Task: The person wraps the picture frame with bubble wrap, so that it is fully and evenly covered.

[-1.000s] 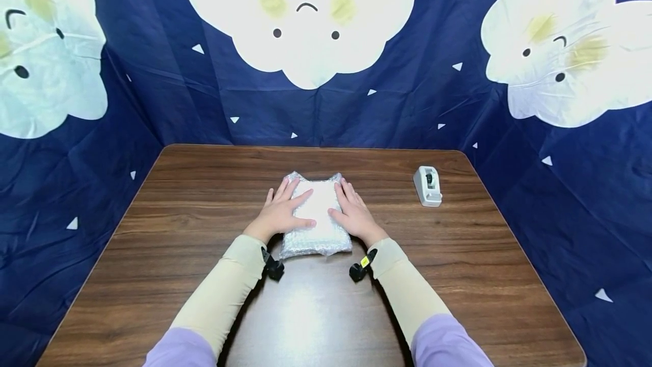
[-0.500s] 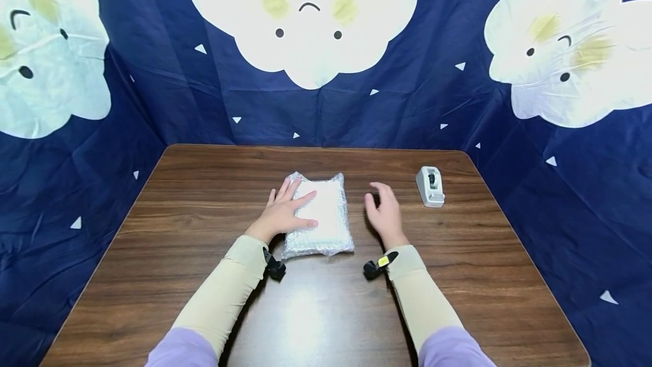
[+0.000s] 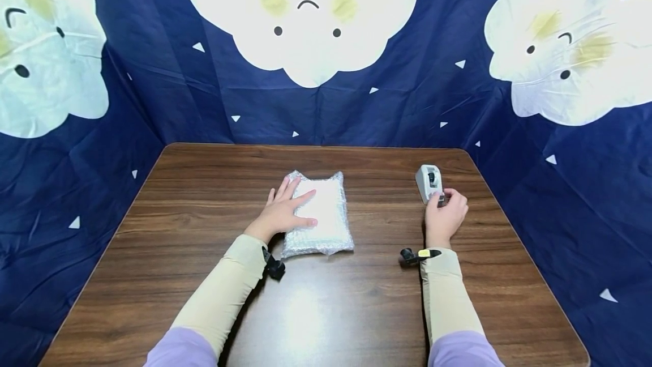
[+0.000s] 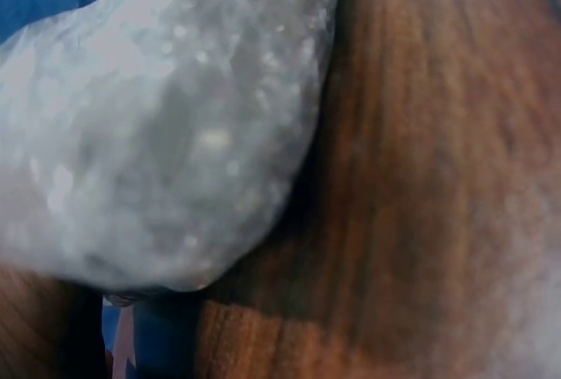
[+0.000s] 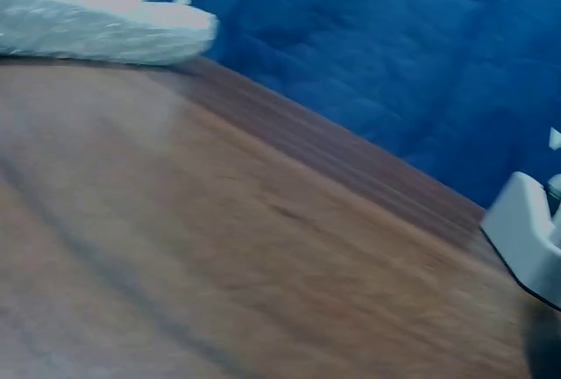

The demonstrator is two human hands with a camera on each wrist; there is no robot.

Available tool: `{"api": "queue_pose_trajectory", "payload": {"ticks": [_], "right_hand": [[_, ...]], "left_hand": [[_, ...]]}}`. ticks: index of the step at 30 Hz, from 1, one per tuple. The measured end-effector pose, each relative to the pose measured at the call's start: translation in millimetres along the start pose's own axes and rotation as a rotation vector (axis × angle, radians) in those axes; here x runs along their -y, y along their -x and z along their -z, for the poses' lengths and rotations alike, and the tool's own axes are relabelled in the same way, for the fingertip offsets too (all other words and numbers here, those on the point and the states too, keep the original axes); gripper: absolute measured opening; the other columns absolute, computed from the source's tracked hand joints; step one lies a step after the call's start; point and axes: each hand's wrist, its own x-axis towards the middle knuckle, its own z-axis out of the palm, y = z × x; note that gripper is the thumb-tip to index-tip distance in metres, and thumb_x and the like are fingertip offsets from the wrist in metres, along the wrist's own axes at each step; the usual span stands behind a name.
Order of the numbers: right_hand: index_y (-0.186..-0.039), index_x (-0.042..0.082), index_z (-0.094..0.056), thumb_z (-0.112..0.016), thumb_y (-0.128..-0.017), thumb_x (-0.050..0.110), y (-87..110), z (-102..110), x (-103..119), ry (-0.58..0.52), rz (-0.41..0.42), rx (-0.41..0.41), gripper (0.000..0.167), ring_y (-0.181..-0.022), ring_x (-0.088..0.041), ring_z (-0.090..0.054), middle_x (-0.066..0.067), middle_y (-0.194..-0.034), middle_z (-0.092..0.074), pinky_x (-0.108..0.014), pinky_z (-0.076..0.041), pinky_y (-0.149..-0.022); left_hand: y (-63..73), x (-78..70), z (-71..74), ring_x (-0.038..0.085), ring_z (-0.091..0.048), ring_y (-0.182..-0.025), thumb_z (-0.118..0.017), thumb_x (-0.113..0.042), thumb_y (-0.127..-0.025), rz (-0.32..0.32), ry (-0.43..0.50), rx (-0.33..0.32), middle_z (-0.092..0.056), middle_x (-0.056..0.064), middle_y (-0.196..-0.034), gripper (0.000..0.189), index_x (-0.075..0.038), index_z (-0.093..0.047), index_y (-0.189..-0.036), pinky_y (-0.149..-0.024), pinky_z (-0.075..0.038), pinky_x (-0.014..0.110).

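A bubble-wrapped white package [image 3: 326, 208] lies flat on the table. Across its left side rests my left hand [image 3: 279, 214], fingers spread, thumb reaching over the white top. Close up, the left wrist view is filled by the crinkled bubble wrap [image 4: 175, 133]. My right hand [image 3: 445, 217] is at the near end of a grey-white tape dispenser [image 3: 425, 181], thumb and curved fingers on either side of its cutter end. Whether they grip it, I cannot tell. At its edge, the right wrist view catches part of the tape dispenser [image 5: 521, 230], while the right hand stays out of sight there.
The dark wood table [image 3: 204, 186] has rounded corners. Around it hangs a navy cloth backdrop [image 3: 168, 89] with white cloud faces, close behind the table's far edge. Small black cameras [image 3: 275, 268] sit on the wrists, over light sleeves.
My right hand has lifted off the package's right side and moved right to the tape dispenser. The left hand stays on the package, which has not shifted.
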Motion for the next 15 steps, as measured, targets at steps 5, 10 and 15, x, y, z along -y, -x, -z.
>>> {"api": "queue_pose_trajectory", "payload": {"ticks": [5, 10, 15], "right_hand": [[-0.098, 0.002, -0.062, -0.059, -0.096, 0.03, -4.0, 9, -7, 0.077, -0.224, 0.041, 0.028, -0.101, -0.045, -0.056, -0.019, -0.092, -0.063, -0.053, -0.038, -0.094], [-0.099, 0.0, -0.067, -0.047, -0.101, 0.038, -5.4, 12, -7, 0.152, -0.27, 0.174, 0.043, -0.103, -0.048, -0.06, -0.022, -0.096, -0.07, -0.055, -0.035, -0.101], [-0.103, 0.0, -0.069, -0.046, -0.102, 0.037, -6.4, 11, -6, 0.151, -0.263, 0.24, 0.044, -0.105, -0.051, -0.059, -0.025, -0.105, -0.07, -0.058, -0.039, -0.094]], "left_hand": [[1.0, -0.4, 0.4, 0.025, 0.021, -0.153, -0.055, -0.083, -0.081, 0.0, 0.007, 0.004, 0.01, -0.002, -0.17, 0.092, -0.043, -0.027, -0.159, -0.118, 0.005, 0.067], [1.9, -1.2, 1.0, 0.025, 0.021, -0.153, -0.054, -0.084, -0.081, 0.005, 0.004, 0.006, 0.01, -0.002, -0.17, 0.092, -0.043, -0.026, -0.159, -0.118, 0.005, 0.067], [0.7, 0.1, -0.2, 0.026, 0.021, -0.153, -0.053, -0.084, -0.081, 0.0, 0.007, 0.005, 0.011, -0.001, -0.17, 0.092, -0.042, -0.027, -0.159, -0.117, 0.005, 0.068]]}}
